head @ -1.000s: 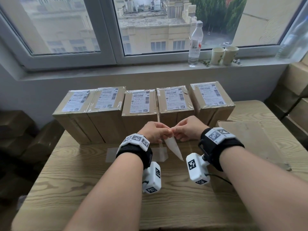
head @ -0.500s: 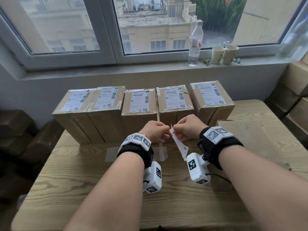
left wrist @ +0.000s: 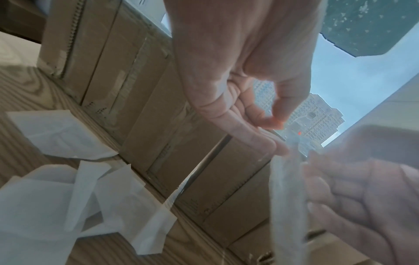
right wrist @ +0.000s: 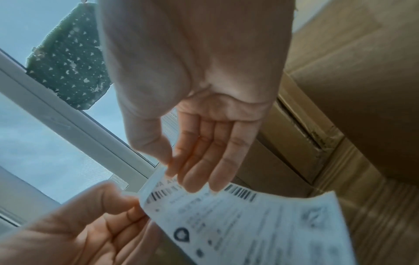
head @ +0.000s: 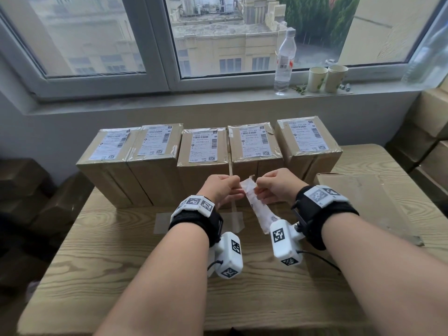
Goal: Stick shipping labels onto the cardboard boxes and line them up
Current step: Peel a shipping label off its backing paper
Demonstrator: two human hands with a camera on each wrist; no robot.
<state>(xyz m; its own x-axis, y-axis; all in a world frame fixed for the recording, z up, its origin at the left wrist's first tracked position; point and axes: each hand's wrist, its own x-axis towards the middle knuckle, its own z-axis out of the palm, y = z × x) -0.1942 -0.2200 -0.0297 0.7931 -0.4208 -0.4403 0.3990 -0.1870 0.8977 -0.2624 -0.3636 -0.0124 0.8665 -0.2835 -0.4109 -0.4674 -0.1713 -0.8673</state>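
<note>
Several brown cardboard boxes (head: 203,166) stand in a row at the back of the table, each with a white shipping label on top. In front of them I hold another shipping label (head: 257,209), printed with barcodes (right wrist: 249,224), hanging down from both hands. My left hand (head: 236,190) pinches its top corner (left wrist: 281,150), where a thin layer curls away. My right hand (head: 260,190) pinches the top edge between thumb and fingers (right wrist: 181,172). In the left wrist view the label (left wrist: 288,197) shows edge-on.
Loose white backing sheets (left wrist: 113,197) lie on the wooden table (head: 97,275) below my left hand, close to the boxes. A flat cardboard box (head: 363,197) lies at the right. More cartons (head: 434,112) are stacked right of the table. A bottle (head: 284,61) and two cups (head: 327,78) stand on the sill.
My hands have drawn slightly apart at the label's top edge. The hanging label has swung toward my right wrist and shows more of its length.
</note>
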